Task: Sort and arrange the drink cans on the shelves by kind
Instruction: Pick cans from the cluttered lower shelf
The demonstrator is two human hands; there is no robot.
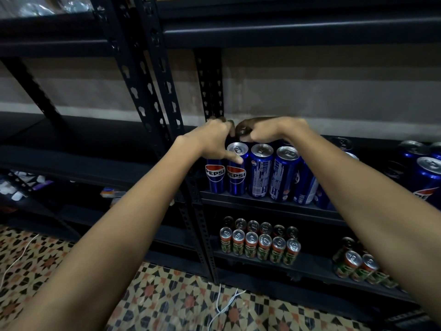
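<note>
Up on the middle shelf, both hands reach over the blue cans: left hand curls around a front can, right hand grips a back one's top.

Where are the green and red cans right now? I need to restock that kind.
In the head view, the green and red cans stand on the lower shelf, below the blue Pepsi cans, with another cluster further right.

Back-row cans behind hands
</note>
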